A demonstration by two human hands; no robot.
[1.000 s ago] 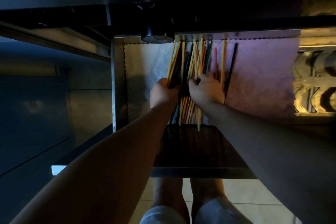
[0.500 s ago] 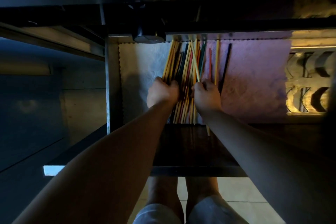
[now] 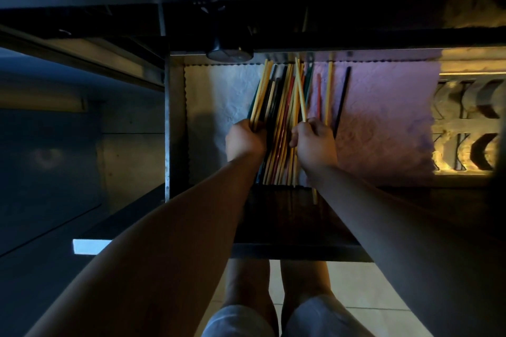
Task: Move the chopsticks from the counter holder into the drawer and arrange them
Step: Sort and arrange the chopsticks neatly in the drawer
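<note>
Kneeling over the open drawer (image 3: 175,131), our left hand (image 3: 245,142) and right hand (image 3: 315,145) pinch light, stiff, slippery chopsticks (image 3: 282,117) mid-length, fingers curled closed.

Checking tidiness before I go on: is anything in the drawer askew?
Yes. One yellow chopstick held by the right hand slants across the pile, and another pokes out past the liner's near edge.
</note>
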